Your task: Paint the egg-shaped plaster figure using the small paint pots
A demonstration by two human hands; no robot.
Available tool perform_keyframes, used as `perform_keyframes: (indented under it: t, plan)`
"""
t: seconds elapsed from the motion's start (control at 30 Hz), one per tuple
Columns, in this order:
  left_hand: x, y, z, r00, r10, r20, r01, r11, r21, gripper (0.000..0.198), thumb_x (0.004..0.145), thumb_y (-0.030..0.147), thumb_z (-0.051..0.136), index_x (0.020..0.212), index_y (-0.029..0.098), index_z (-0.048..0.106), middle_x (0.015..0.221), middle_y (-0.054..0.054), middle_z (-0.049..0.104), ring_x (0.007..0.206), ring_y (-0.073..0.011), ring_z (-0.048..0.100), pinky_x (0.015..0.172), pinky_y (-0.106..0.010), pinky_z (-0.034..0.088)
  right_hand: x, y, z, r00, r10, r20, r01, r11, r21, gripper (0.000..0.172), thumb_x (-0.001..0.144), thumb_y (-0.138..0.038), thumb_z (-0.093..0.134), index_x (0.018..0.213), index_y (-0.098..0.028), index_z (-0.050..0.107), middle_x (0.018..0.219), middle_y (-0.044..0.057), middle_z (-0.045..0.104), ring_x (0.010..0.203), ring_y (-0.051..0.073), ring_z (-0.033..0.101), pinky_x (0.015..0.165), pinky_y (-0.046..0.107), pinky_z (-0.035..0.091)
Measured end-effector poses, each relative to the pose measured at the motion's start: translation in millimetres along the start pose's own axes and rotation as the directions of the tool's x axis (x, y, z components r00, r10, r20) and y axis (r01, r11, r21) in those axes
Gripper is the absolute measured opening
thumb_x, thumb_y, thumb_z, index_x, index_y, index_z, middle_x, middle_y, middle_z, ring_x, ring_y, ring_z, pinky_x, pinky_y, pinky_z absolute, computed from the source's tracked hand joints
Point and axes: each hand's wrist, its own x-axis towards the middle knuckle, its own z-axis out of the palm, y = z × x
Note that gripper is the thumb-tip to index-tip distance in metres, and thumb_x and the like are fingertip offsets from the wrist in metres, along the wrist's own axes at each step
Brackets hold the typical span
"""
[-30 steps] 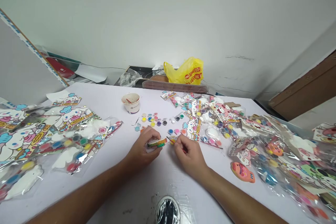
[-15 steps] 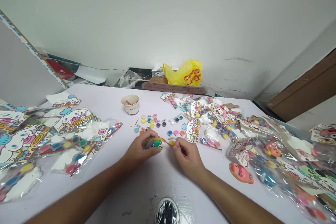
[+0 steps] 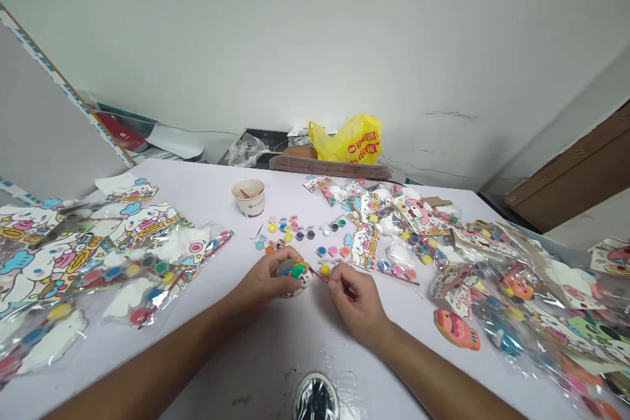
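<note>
My left hand (image 3: 272, 277) is closed around a small painted figurine (image 3: 300, 275), coloured green, grey and orange with a pale, dotted side. In my right hand (image 3: 355, 294) is a thin red paintbrush (image 3: 321, 275), pinched between the fingers, its tip pointing at the figurine's right side. Whether the bristles touch the surface is too small to tell. Just beyond my hands lie several little paint pots (image 3: 290, 235) in many colours, with a yellow pot (image 3: 325, 270) close to the brush. Behind them stands a paper cup (image 3: 249, 197) with a red stick inside.
Plastic-wrapped craft packs (image 3: 142, 269) cover the table's left side, and more packs (image 3: 531, 315) spread over the right. A painted pink-orange fish-like piece (image 3: 457, 329) lies by my right forearm. A yellow plastic bag (image 3: 352, 141) sits past the far edge. Near me is a round shiny object (image 3: 315, 399).
The view has shifted slightly. The figurine has turned a little in my left hand, showing more of its pale dotted side. My right hand still holds the brush beside it.
</note>
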Motion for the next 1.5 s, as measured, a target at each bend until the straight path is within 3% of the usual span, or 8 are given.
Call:
perform_keyframes:
  t: [0.23,0.43,0.8,0.93,1.03,1.2,1.5]
  plan:
    - [-1.4,0.9,1.4,1.000,-0.004,-0.019,0.004,1.000,0.008,0.030,0.069,0.028,0.078,0.089,0.019,0.058,0.079,0.003,0.058,0.068,-0.0118,0.047,0.063,-0.023,0.035,2.3,-0.4,-1.9,1.000,0.005,-0.028,-0.006,0.999,-0.050,0.021,0.083,-0.020,0.046,0.063,-0.022,0.038,0.053,-0.007,0.032,0.049,0.011,0.031,0.049,0.023,0.025]
    - [-0.3,1.8,0.0,1.000,-0.015,-0.011,0.015,0.999,0.038,0.028,0.068,0.026,0.077,0.088,0.019,0.058,0.079,0.004,0.057,0.068,-0.0117,0.046,0.062,-0.023,0.034,1.5,0.0,-1.1,0.999,0.038,0.016,-0.037,0.999,-0.034,0.020,0.082,-0.021,0.048,0.064,-0.022,0.039,0.054,-0.007,0.033,0.050,0.011,0.032,0.049,0.024,0.025]
    - [3.0,6.0,-0.1,0.997,-0.072,0.034,0.067,0.987,0.145,0.037,0.066,0.042,0.075,0.086,0.018,0.054,0.079,0.001,0.052,0.063,-0.0127,0.047,0.056,-0.024,0.034,5.3,7.2,-2.5,0.992,0.127,-0.014,-0.126,0.990,0.055,0.022,0.083,-0.023,0.048,0.062,-0.022,0.039,0.052,-0.007,0.032,0.049,0.011,0.030,0.048,0.024,0.024]
    - [1.1,10.0,3.9,0.989,-0.101,0.110,0.071,0.966,0.250,0.035,0.067,0.042,0.073,0.084,0.018,0.055,0.076,0.002,0.053,0.064,-0.0136,0.049,0.056,-0.024,0.036,5.9,10.2,-4.2,0.988,0.143,-0.056,-0.137,0.986,0.097,0.023,0.087,-0.028,0.047,0.065,-0.022,0.043,0.052,-0.007,0.033,0.047,0.011,0.029,0.046,0.024,0.024]
    - [-4.2,11.4,11.3,0.976,-0.124,0.180,0.051,0.930,0.365,0.026,0.068,0.032,0.072,0.082,0.018,0.055,0.069,0.005,0.051,0.061,-0.0123,0.044,0.055,-0.023,0.033,5.7,10.0,-3.7,0.986,0.152,-0.067,-0.144,0.983,0.118,0.023,0.086,-0.029,0.049,0.065,-0.022,0.044,0.051,-0.008,0.034,0.046,0.010,0.030,0.046,0.024,0.024]
    - [-12.2,8.1,23.0,0.988,-0.035,0.151,-0.053,0.839,0.542,0.016,0.071,0.014,0.061,0.079,0.020,0.048,0.066,0.008,0.041,0.059,-0.0108,0.034,0.053,-0.023,0.026,6.6,8.9,-3.2,0.983,0.169,-0.071,-0.158,0.977,0.146,0.024,0.086,-0.028,0.050,0.064,-0.022,0.043,0.051,-0.008,0.035,0.044,0.011,0.031,0.045,0.024,0.024]
    - [-12.5,0.3,26.9,0.969,0.157,0.190,-0.246,0.685,0.686,0.020,0.069,0.008,0.064,0.082,0.021,0.056,0.080,0.001,0.050,0.075,-0.0172,0.045,0.068,-0.027,0.034,9.0,4.6,-3.9,0.980,0.176,-0.088,-0.158,0.970,0.185,0.022,0.084,-0.028,0.052,0.063,-0.022,0.046,0.050,-0.008,0.035,0.045,0.011,0.031,0.046,0.024,0.024]
